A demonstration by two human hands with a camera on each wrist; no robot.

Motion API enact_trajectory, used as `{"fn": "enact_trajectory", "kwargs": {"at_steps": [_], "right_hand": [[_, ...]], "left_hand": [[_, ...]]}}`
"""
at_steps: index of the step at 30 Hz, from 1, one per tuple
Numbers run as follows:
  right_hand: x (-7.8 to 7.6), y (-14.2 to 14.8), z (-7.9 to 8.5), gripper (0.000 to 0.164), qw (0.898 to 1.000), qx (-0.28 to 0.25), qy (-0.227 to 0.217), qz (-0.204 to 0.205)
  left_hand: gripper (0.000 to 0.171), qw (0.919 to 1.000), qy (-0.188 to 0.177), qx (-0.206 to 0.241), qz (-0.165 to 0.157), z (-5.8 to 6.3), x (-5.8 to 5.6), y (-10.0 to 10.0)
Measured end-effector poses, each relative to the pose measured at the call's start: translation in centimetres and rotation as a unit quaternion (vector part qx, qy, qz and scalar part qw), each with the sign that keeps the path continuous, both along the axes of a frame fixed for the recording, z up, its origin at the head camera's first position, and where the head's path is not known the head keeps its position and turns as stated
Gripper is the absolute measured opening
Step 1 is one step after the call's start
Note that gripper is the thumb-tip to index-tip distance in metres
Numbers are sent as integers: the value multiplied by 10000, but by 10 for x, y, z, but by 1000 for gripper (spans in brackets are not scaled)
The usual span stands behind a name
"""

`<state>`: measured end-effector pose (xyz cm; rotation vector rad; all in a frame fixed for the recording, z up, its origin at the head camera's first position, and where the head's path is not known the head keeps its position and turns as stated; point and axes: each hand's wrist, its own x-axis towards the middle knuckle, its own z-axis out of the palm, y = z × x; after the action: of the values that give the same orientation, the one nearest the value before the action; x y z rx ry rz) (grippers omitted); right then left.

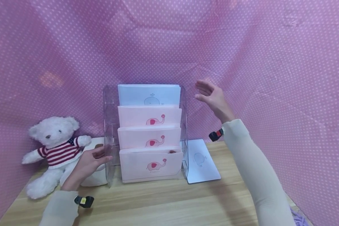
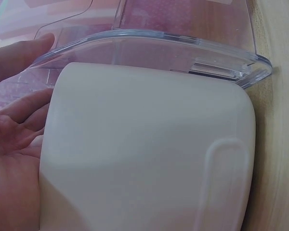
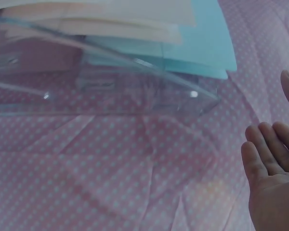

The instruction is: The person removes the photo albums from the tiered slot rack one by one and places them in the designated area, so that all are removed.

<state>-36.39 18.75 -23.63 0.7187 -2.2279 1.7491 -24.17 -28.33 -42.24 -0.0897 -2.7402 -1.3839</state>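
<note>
A clear plastic tiered rack (image 1: 110, 169) stands upright on the table, with one blue whale folder (image 1: 132, 97) at the top and several pink elephant folders (image 1: 135, 169) below. My left hand (image 1: 87, 164) is at the rack's left side, thumb tip by the rim of the side panel, fingers loosely extended beside a white container (image 2: 149, 144). Whether the thumb touches the rim I cannot tell. My right hand (image 1: 213, 97) is raised in the air to the right of the rack's top, fingers extended and palm (image 3: 274, 197) empty.
A white teddy bear (image 1: 62, 153) in a striped sweater sits left of the white container. Right of the rack, a blue whale folder (image 1: 203, 163) lies on the wooden table (image 1: 158, 207). Pink dotted cloth (image 1: 271, 78) hangs behind and around. Something purple (image 1: 299, 218) shows at lower right.
</note>
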Motion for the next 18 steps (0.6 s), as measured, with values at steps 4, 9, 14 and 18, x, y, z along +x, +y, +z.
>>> {"fn": "enact_trajectory", "kwargs": {"at_steps": [4,9,14,18], "right_hand": [[-7,-18,10,66,9999,87,132,49],[-16,-36,17,65,9993,252,253,56],[-21,-50,17,65,9988,406,269,104],[-24,-59,18,65,9985,497,236,79]], "left_hand": [[71,10000,16,0,-1,1,1,1],[72,10000,25,-23,-1,1,1,1],[70,10000,47,-1,-25,1,0,-1],[70,10000,58,32,-23,0,0,-1]]}}
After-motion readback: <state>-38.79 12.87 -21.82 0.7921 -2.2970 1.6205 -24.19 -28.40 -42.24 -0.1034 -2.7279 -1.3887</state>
